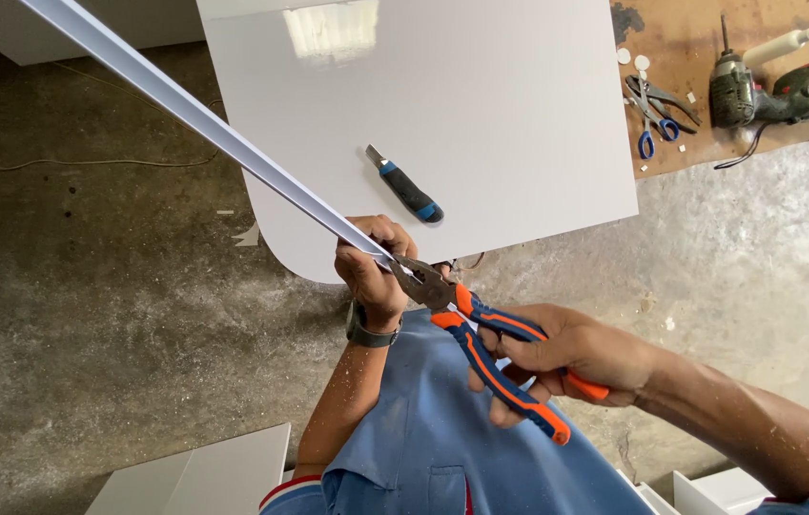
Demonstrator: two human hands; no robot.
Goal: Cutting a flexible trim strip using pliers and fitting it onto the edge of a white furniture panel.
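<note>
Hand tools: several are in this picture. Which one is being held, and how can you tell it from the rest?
The orange-and-blue pliers, gripped by the right hand and biting the white strip. The utility knife, scissors and drill lie untouched.

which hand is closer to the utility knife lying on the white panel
Left. The left hand grips the white strip just below the utility knife; the right hand, on the pliers, is farther down and to the side.

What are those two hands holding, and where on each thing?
The left hand grips the long white strip near its end. The right hand holds the pliers by their orange-and-blue handles.
</note>
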